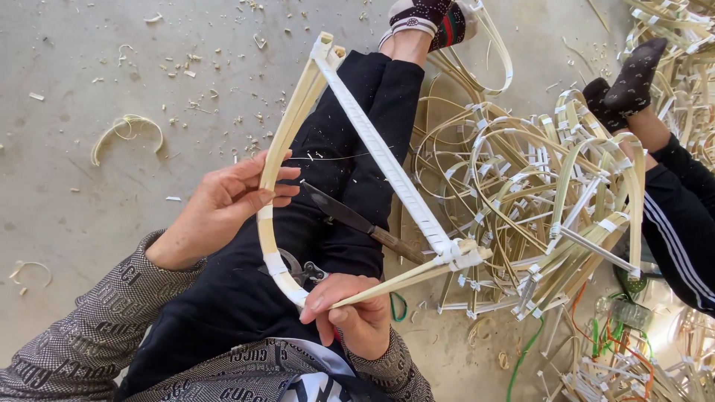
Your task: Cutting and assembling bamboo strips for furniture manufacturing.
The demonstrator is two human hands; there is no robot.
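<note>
Concrete floor [89, 216] fills the left half of the frame, grey and littered with pale shavings, with one curled bamboo offcut [125, 132] lying in the upper left. Across the right half spreads a big tangled heap of bent bamboo frames [536, 201], many bound with white strips at their joints, reaching from mid frame to the lower right corner. At the right edge a second person's legs [674, 201] in dark trousers and dark socks rest among the heap. The seated person's own legs in black trousers [350, 164] run from bottom centre up to the top of the frame. Over that lap sits the bamboo frame [350, 171], a bowed pale strip on the left joined to a straight white-wrapped bar on the right, its tip at upper centre and its bound corner at centre right. The left hand [231, 205], left of centre, has its fingers curled around the bowed strip, thumb on top. The right hand [350, 309], at bottom centre, pinches the lower end of the frame between thumb and fingers. A knife [357, 222] with a dark blade and wooden handle lies across the lap inside the frame, beneath the bar. Near the right hand, a metal tool [302, 269] shows partly, too hidden to identify.
</note>
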